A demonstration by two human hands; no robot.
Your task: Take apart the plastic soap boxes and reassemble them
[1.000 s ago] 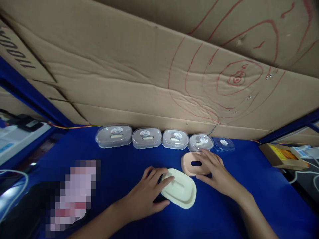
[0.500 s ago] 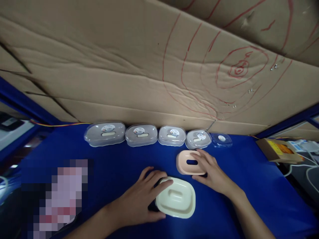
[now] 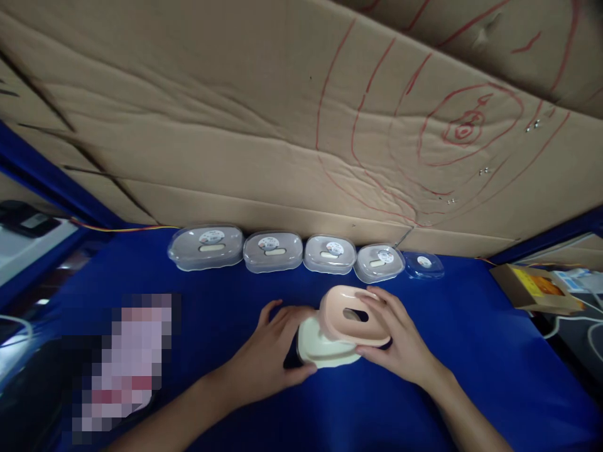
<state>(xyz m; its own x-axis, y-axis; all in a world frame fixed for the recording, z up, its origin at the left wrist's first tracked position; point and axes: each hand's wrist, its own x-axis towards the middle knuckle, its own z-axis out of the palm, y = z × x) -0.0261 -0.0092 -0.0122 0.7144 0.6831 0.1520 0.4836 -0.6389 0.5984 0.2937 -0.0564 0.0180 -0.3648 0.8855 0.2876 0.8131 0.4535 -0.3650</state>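
Observation:
My left hand [image 3: 266,348] grips the left side of a pale green rounded plastic dish [image 3: 325,356], its thumb at the near edge and its fingertips at the far edge. A pink rounded dish [image 3: 333,321] with an oval slot in its middle is held by its right side in my right hand [image 3: 400,336]. Slightly tilted, the pink dish overlaps the far right part of the green one and hides its middle. I cannot tell whether the two dishes touch.
Along the cardboard wall [image 3: 226,150] stands a row of several clear-lidded containers [image 3: 273,254]. A small clear lid [image 3: 424,265] ends that row on the right. An open cardboard box [image 3: 522,295] lies at the blue table's [image 3: 452,314] right edge. A pixelated patch [image 3: 132,358] covers something at left.
My right hand has lifted the pink dish and brought it left and nearer, over the green dish. My left hand has shifted the green dish slightly away from me. The view has turned a little.

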